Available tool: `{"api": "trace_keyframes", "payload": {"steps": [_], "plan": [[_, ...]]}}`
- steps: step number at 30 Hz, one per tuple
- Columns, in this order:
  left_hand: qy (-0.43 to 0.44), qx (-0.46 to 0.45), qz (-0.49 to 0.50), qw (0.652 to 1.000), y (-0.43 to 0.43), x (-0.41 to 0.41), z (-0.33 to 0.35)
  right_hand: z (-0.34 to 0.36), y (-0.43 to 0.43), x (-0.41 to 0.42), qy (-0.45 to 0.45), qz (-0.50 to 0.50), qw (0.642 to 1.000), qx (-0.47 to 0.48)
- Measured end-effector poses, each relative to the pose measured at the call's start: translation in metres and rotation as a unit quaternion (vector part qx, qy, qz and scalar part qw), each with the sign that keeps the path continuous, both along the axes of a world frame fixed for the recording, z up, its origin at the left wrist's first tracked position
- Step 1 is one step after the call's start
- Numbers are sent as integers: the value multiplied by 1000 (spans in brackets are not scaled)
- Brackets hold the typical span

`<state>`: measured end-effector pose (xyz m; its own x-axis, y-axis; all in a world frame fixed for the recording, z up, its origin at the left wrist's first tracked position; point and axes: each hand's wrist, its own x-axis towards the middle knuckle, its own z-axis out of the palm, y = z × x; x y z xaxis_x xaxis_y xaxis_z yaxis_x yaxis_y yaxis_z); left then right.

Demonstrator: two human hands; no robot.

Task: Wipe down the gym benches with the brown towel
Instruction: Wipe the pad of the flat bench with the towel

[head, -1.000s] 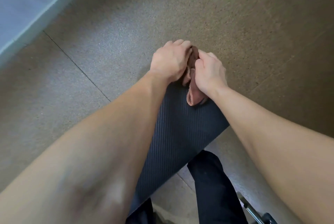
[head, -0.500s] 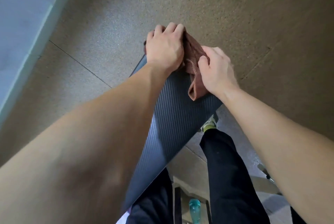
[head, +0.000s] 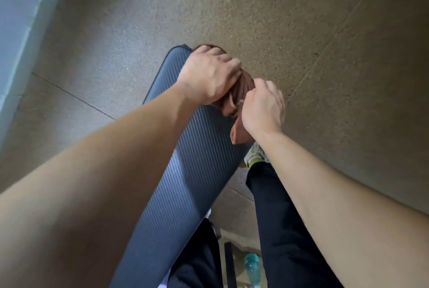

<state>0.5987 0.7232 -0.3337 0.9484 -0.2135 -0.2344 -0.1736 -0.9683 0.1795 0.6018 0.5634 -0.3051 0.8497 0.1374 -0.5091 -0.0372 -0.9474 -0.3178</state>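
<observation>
At the far end of the ribbed bench (head: 185, 162), the left hand (head: 210, 76) curls its fingers over the bunched brown towel (head: 235, 99), pressing it down. The right hand (head: 263, 107) grips its trailing fold, apparently to gather slack.

We see the brown towel (head: 235, 99) bunched up at the far end of the bench (head: 190, 176), a long dark-blue pad with fine ribbing.
</observation>
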Motion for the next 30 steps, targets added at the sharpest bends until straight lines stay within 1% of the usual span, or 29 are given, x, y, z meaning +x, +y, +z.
{"api": "trace_keyframes", "payload": {"steps": [1, 3, 6, 9, 10, 12, 14, 15, 16, 17, 18, 19, 21, 22, 23, 25, 26, 28, 30], "plan": [[2, 16, 12, 1000, 13, 1, -1, 0, 9, 4, -1, 29, 1000, -4], [2, 33, 32, 999, 28, 2, -2, -1, 28, 15, 23, 77, 997, 8], [16, 49, 79, 996, 24, 3, -2, 0, 50, 30, 69, 115, 991, 24], [43, 64, 126, 989, 0, 6, -1, 1, 32, 34, 80, 141, 986, 37], [48, 59, 130, 989, -12, 8, 1, 3, 19, 31, 75, 133, 987, 42], [47, 41, 121, 991, -39, 10, 1, 3, -9, 23, 57, 69, 993, 79], [45, 36, 107, 993, -70, 10, 4, 6, -29, 12, 76, -51, 989, 119], [50, 27, 100, 993, -85, 9, 6, 4, -37, 6, 105, -128, 978, 127], [57, 8, 86, 995, -99, 7, 7, 2, -44, 1, 145, -211, 957, 134], [55, -11, 72, 996, -109, 3, 7, -1, -48, -5, 186, -296, 925, 149], [43, -25, 54, 997, -113, -2, 6, -10, -53, -12, 203, -354, 897, 169], [26, -35, 38, 998, -111, -5, 3, -31, -61, -18, 202, -370, 890, 172], [-14, -32, 41, 999, -88, -10, -3, -47, -53, -15, 174, -343, 910, 157], [-25, -22, 56, 998, -72, -11, -4, -36, -40, -7, 157, -319, 924, 139], [-30, -9, 71, 997, -57, -12, -4, -14, -27, 0, 145, -283, 941, 113], [-26, 15, 78, 996, -33, -11, -3, -4, -19, 9, 118, -186, 974, 50], [-25, 26, 81, 996, -29, -10, -3, -1, -18, 14, 98, -121, 987, 25], [-24, 33, 110, 993, -29, -11, -3, 7, -9, 24, 56, 1, 998, -10], [-47, 31, 170, 984, -27, -14, -6, 8, 14, 35, 26, 108, 994, -7]]}}
